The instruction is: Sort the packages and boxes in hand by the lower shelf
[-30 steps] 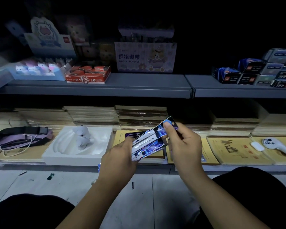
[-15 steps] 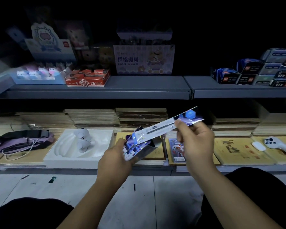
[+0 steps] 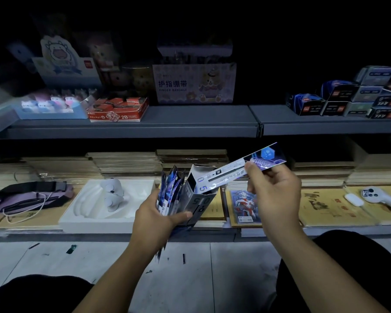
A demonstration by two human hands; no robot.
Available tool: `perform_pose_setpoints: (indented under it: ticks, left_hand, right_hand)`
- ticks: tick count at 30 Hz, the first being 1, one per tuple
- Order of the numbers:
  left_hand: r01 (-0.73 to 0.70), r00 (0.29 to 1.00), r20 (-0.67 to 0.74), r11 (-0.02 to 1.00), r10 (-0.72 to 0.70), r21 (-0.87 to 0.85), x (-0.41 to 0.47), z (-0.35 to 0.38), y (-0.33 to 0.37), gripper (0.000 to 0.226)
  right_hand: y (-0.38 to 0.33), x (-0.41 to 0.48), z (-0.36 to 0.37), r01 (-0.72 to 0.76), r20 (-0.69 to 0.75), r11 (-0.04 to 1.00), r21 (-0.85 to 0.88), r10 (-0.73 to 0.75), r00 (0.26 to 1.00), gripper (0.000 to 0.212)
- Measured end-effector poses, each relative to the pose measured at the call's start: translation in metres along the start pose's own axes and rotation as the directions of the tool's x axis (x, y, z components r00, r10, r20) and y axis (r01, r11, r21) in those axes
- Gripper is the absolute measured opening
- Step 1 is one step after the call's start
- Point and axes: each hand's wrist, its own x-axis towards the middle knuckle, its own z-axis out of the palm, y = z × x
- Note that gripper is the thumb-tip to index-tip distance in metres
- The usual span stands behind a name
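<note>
Glossy blue foil marks the pack (image 3: 246, 169) that we pinch at one end in our right hand (image 3: 273, 195), thumb and curled fingers clamped on it; it slants out over the lower shelf (image 3: 122, 237), its free end reaching down toward the mouth of the box (image 3: 195, 199). Our left hand (image 3: 155, 219) grips that open grey box together with a fan of further packs (image 3: 169, 193), fingers wrapped round the bundle and the thumb pressed across the box front. We judge the left grip the weak point: one hand holds a box and several slick packs standing on edge, and any loosening or tilt could let them slide out and drop to the floor (image 3: 99, 267), where scraps already lie. The single pack is held only by its end, so it may bend or twist if it catches on the raised box flap. On the shelf just beyond the hands lie a card (image 3: 246, 205) on flat yellow-brown books, a white tray (image 3: 140, 208) to the left holding a pale toy (image 3: 112, 193), a purple pouch (image 3: 32, 197) farther left, and a white handheld device (image 3: 384, 198) at right. A careless swing of either hand could knock the card. An upper shelf (image 3: 190, 123) carries display cartons.
</note>
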Motion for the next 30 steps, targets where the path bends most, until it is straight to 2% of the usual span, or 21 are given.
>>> perform_pose_setpoints:
  ticks: [3, 5, 7, 10, 16, 19, 22, 26, 30]
  left_hand:
    - [-0.006, 1.000, 0.017, 0.999, 0.005, 0.040, -0.001, 0.001, 0.000, 0.064]
    - [-0.012, 1.000, 0.024, 0.998, 0.011, 0.056, 0.000, 0.002, 0.000, 0.064]
    - [-0.022, 0.999, 0.024, 0.996, 0.020, 0.084, 0.000, 0.004, 0.000, 0.065]
    - [-0.019, 0.999, 0.034, 0.993, 0.015, 0.120, 0.000, 0.006, -0.001, 0.066]
    - [-0.022, 0.999, 0.046, 0.987, 0.015, 0.158, -0.002, 0.009, 0.003, 0.060]
    - [-0.048, 0.998, 0.047, 0.979, 0.040, 0.200, -0.003, 0.010, 0.004, 0.053]
    - [-0.107, 0.993, 0.077, 0.956, 0.089, 0.273, -0.006, 0.011, 0.003, 0.055]
    - [-0.187, 0.982, 0.093, 0.914, 0.164, 0.361, -0.007, 0.015, -0.008, 0.049]
    - [-0.214, 0.977, 0.100, 0.872, 0.189, 0.440, -0.005, 0.017, -0.009, 0.045]
  right_hand:
    - [0.005, -0.005, 0.004, 0.068, 0.072, 0.996, -0.064, -0.063, 0.995, 0.022]
    - [0.012, -0.009, 0.006, 0.142, 0.159, 0.974, -0.178, -0.114, 0.981, 0.025]
    - [0.020, -0.011, 0.009, 0.246, 0.268, 0.908, -0.340, -0.157, 0.951, 0.026]
    - [0.026, -0.014, 0.013, 0.344, 0.419, 0.792, -0.504, -0.124, 0.900, 0.022]
    - [0.029, -0.012, 0.011, 0.312, 0.378, 0.862, -0.398, -0.156, 0.913, 0.005]
    - [0.019, -0.016, 0.013, 0.369, 0.361, 0.884, -0.286, -0.257, 0.897, 0.003]
    - [0.012, -0.024, 0.016, 0.441, 0.393, 0.873, -0.210, -0.338, 0.855, 0.006]
    - [0.018, -0.028, 0.019, 0.425, 0.473, 0.872, -0.241, -0.277, 0.836, 0.006]
    - [0.024, -0.028, 0.023, 0.429, 0.474, 0.846, -0.316, -0.251, 0.844, 0.014]
